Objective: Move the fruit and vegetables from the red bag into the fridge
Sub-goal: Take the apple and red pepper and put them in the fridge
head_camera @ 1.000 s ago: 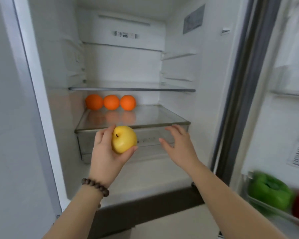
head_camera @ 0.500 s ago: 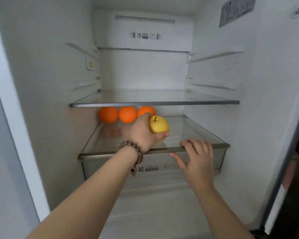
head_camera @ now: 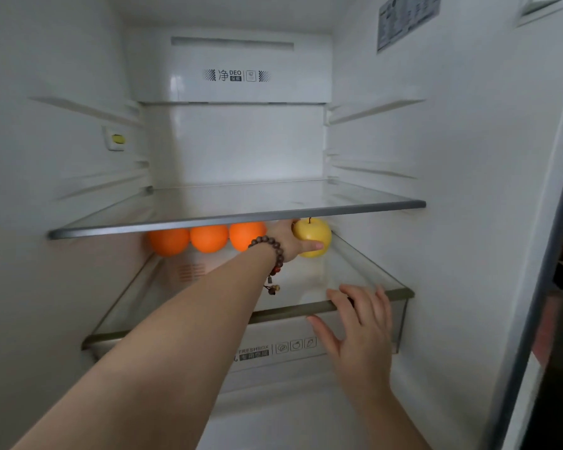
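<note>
1. The yellow apple sits stem-up in the left hand, deep inside the fridge at the back of the lower glass shelf — thumb across its front, fingers hidden behind it.
2. Just left of that grip, three oranges stand in a row along the back, the nearest beside the wrist with its beaded bracelet.
3. Directly above the grip runs the upper glass shelf.
4. Nearer the camera, the right hand lies spread and empty — fingers over the lower shelf's front edge, above the drawer.
</note>
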Demonstrator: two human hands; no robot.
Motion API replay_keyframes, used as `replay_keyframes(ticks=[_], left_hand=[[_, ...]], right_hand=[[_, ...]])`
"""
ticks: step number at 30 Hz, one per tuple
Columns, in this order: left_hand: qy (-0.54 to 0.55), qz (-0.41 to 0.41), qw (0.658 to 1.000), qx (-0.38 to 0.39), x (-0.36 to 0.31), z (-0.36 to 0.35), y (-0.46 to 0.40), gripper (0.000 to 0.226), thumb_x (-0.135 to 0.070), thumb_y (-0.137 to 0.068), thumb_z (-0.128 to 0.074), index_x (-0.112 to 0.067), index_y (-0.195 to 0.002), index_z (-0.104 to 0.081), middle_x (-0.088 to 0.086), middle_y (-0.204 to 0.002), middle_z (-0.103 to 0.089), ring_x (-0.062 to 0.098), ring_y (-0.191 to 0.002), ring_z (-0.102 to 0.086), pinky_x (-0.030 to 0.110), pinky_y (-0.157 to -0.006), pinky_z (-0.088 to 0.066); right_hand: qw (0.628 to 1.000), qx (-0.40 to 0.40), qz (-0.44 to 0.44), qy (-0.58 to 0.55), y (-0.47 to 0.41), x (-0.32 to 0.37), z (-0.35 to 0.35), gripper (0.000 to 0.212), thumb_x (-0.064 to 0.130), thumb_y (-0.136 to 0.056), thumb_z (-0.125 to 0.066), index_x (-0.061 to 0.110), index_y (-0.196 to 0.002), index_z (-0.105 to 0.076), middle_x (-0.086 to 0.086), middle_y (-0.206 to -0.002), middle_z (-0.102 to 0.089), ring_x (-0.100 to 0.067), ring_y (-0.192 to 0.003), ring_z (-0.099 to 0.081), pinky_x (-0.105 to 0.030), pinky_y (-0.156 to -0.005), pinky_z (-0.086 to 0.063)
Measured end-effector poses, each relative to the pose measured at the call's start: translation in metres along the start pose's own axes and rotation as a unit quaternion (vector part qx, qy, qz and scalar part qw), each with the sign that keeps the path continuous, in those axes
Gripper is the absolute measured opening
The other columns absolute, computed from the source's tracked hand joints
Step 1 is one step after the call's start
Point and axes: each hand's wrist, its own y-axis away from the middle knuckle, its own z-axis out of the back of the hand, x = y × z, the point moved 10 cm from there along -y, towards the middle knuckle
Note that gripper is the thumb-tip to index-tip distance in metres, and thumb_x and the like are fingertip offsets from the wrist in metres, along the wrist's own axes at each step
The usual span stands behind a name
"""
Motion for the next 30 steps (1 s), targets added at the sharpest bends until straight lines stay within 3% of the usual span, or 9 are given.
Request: replay_keyframes(ticks=[6,12,19,24,28,30], left_hand=[[-0.053,-0.021,0.998,-0.041,0.0,-0.005,-0.023,0.081,-0.058,-0.067,-0.073,-0.018,-0.132,-0.045,0.004,-0.134,-0.051,0.025,-0.123,-0.048,0.042,-0.103,-0.041],[-0.074,-0.027,0.996,-0.034,-0.003,-0.01,-0.025,0.08,-0.051,-0.078,-0.067,-0.014,-0.141,-0.034,0.006,-0.139,-0.047,0.026,-0.125,-0.045,0.033,-0.099,-0.038],[-0.117,-0.011,0.992,-0.041,-0.003,-0.005,-0.019,0.089,-0.061,-0.073,-0.065,-0.006,-0.136,-0.032,0.01,-0.137,-0.045,0.025,-0.12,-0.047,0.029,-0.086,-0.039],[-0.169,-0.026,0.985,-0.025,-0.01,0.001,0.012,0.094,-0.068,-0.08,-0.05,-0.01,-0.145,-0.014,0.016,-0.135,-0.048,0.029,-0.112,-0.054,0.035,-0.088,-0.045],[-0.234,-0.03,0.972,-0.003,-0.018,0.004,0.056,0.085,-0.065,-0.088,-0.034,-0.012,-0.149,-0.007,0.011,-0.154,-0.022,0.026,-0.134,-0.037,0.037,-0.105,-0.033],[-0.267,-0.046,0.962,-0.02,-0.03,0.012,0.083,0.079,-0.062,-0.091,-0.032,-0.013,-0.149,-0.013,0.008,-0.154,-0.023,0.023,-0.137,-0.031,0.036,-0.107,-0.03]], right_hand=[[1.0,-0.014,0.012,0.016,0.002,0.001,-0.003,0.047,0.054,-0.09,-0.047,0.012,-0.097,-0.067,-0.007,-0.1,-0.064,-0.025,-0.098,-0.058,-0.045,-0.109,-0.03],[0.999,-0.021,0.018,0.026,0.002,0.003,-0.002,0.045,0.052,-0.091,-0.048,0.012,-0.097,-0.067,-0.007,-0.101,-0.065,-0.026,-0.099,-0.057,-0.045,-0.108,-0.03],[0.999,-0.021,0.018,0.031,0.002,0.002,-0.003,0.046,0.053,-0.091,-0.047,0.012,-0.097,-0.067,-0.007,-0.101,-0.065,-0.027,-0.099,-0.058,-0.044,-0.109,-0.03],[1.0,-0.008,0.01,0.019,0.002,0.002,-0.002,0.044,0.053,-0.091,-0.049,0.013,-0.098,-0.067,-0.006,-0.101,-0.064,-0.026,-0.1,-0.057,-0.044,-0.11,-0.029],[1.0,0.002,-0.003,-0.01,0.001,0.001,0.001,0.043,0.052,-0.089,-0.051,0.013,-0.099,-0.067,-0.005,-0.101,-0.064,-0.025,-0.1,-0.057,-0.043,-0.109,-0.029],[1.0,0.013,-0.009,-0.017,0.0,0.001,0.001,0.043,0.052,-0.089,-0.052,0.013,-0.099,-0.066,-0.005,-0.102,-0.064,-0.025,-0.1,-0.056,-0.043,-0.109,-0.03]])
